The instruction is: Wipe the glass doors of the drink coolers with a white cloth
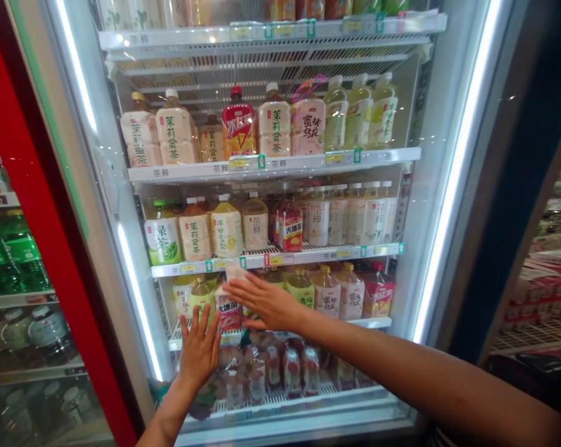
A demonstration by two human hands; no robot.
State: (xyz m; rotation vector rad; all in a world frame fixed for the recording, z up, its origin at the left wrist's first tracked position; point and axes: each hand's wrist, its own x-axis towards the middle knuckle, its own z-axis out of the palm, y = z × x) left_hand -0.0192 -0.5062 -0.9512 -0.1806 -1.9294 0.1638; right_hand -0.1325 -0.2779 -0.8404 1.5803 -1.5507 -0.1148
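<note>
I face a lit drinks fridge [452, 186] with several wire shelves of bottled tea. My left hand [199, 349] is open and raised flat with its fingers spread, in front of the third shelf's left end [180, 338]. My right hand [264, 302] is open too. It reaches in from the right with its fingers stretched leftward, over a red-labelled bottle [228, 315] and yellow-green bottles [301, 288]. Both palms seem to lie against glass, but I cannot tell for sure. Neither hand holds anything.
Price-tag rails [280, 256] run along each shelf front. Small pink bottles [292, 371] fill the bottom shelf. A red-framed cooler [51, 248] with green bottles stands at the left. At the right are a dark frame [508, 205] and racks of packaged goods [545, 292].
</note>
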